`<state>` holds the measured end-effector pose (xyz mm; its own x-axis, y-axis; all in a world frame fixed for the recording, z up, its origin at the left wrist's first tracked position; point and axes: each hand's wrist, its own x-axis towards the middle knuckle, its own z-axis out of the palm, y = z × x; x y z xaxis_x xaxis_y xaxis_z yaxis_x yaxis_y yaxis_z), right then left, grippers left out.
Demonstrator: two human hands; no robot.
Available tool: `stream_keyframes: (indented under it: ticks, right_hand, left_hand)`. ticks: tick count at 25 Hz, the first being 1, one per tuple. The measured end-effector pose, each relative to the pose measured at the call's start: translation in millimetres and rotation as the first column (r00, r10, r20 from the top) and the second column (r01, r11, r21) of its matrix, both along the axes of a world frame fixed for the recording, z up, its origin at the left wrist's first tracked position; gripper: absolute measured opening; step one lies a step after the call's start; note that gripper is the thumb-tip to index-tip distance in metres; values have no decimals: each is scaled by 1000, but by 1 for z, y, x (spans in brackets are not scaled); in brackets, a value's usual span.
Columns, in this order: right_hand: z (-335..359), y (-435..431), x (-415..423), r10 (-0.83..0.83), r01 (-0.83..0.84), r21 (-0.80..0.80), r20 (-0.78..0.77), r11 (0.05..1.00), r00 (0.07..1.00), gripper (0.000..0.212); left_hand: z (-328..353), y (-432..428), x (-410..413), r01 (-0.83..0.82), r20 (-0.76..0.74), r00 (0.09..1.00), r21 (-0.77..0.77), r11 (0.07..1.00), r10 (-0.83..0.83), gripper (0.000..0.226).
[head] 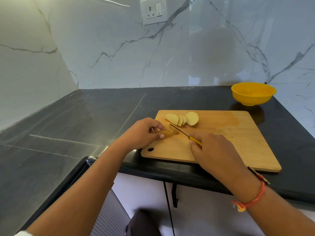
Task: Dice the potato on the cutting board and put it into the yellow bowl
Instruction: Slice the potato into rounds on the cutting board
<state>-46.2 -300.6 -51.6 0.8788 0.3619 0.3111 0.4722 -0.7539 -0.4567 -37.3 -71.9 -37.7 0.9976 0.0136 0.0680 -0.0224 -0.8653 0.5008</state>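
Note:
A wooden cutting board [230,133] lies on the dark counter near its front edge. My left hand [144,132] holds a stack of potato pieces [169,132] down at the board's left side, fingers curled over them. My right hand [214,150] grips a knife with a yellow handle [196,141]; its blade [179,129] rests across the held pieces. Several pale potato slices [183,119] lie fanned out farther back on the board. The yellow bowl [253,94] stands empty at the back right, against the wall.
The dark stone counter [76,125] stretches left into a corner under marble walls. A wall socket [153,11] sits high on the back wall. The counter's front edge [170,169] runs just under the board, with cabinet doors below.

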Motion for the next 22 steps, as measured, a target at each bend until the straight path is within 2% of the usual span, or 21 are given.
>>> stream_keyframes:
  ticks: [4, 7, 12, 17, 20, 22]
  right_hand:
    - [-1, -3, 6, -4, 6, 40, -47, 999, 999, 24]
    - [-3, -3, 8, -32, 34, 41, -53, 999, 998, 24]
    - [-3, -4, 9, -44, 47, 46, -78, 998, 996, 19]
    - [0, 1, 11, -55, 61, 49, -105, 997, 993, 22]
    - [-1, -1, 12, -52, 58, 56, -111, 997, 993, 23]
    - [-1, 0, 11, -46, 53, 61, -110, 997, 993, 25]
  left_hand:
    - [9, -9, -6, 43, -58, 997, -49, 998, -46, 20]
    - [6, -22, -2, 13, -59, 998, -36, 999, -15, 25]
    - [-1, -32, 5, -70, 26, 997, -22, 997, 71, 20]
    - [-11, -41, 8, -157, 143, 977, -25, 987, 159, 25]
    - [-3, -33, 6, -192, -14, 981, -97, 977, 192, 22]
    - [4, -23, -1, -152, -141, 982, -224, 963, 122, 22]
